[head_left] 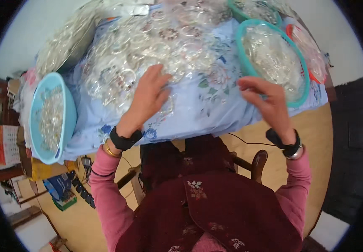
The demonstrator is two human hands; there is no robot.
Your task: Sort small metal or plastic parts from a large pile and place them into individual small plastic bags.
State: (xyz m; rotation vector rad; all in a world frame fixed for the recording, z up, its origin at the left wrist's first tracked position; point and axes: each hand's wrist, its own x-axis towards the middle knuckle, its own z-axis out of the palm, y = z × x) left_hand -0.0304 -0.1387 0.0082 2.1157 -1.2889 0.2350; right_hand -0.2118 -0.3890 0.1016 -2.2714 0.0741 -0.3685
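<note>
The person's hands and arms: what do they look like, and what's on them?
Both the left hand and the right hand are gloveless. Long pink sleeves cover the forearms, with a thin dark loop around the left one. The left wrist wears a chunky black band and a gold-coloured bangle; the right, a similar black band and a silver-coloured bangle.

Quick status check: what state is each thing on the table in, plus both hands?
Left hand: fingers parted, at the pile; contact unclear
Right hand: open, nothing visible in it
Pile: loose, spread out
Blue basin: partly filled
Teal basket: full
Far basket: holding packets, cut off by frame
Red basket: holding packets
Left heap: piled high
Cloth: wrinkled, partly covered
</note>
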